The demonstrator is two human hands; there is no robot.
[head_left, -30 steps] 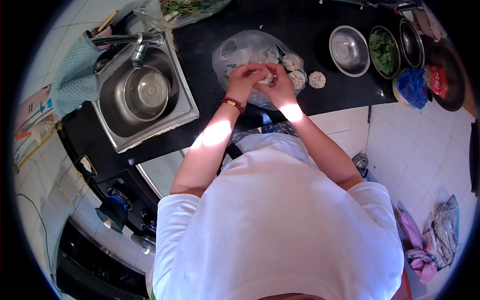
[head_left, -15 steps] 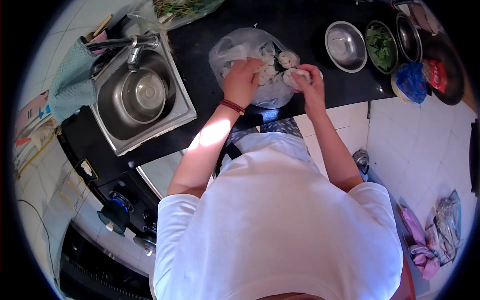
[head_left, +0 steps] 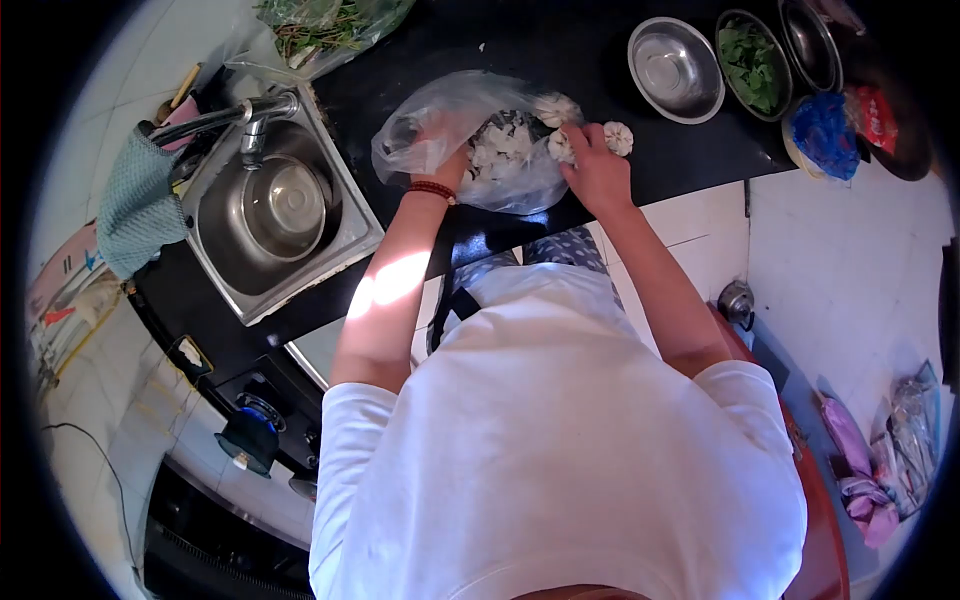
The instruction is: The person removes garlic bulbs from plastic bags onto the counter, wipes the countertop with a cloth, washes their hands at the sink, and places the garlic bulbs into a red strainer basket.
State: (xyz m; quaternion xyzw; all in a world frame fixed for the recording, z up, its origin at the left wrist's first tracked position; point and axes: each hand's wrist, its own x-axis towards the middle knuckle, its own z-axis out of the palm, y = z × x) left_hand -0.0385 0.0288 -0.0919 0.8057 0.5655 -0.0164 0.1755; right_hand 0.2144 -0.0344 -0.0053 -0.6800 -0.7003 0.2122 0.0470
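clear plastic bag (head_left: 525, 192) is laid on the black counter (head_left: 690, 165), with white pieces (head_left: 502, 145) seen in its middle. left hand (head_left: 443, 148) is placed at the bag's left side and partly covered by the plastic; its fingers are blurred, so how far it is opened, and whether anything is gripped, cannot be told. right hand (head_left: 600, 182) is held at the bag's right edge, fingers part-curled and spread; near garlic bulb (head_left: 559, 147) is met by the fingertips, grip not determinable. upper garlic bulb (head_left: 556, 109) is seen at the bag's upper right edge. outer garlic bulb (head_left: 618, 139) is set on the counter, just beside the right hand.
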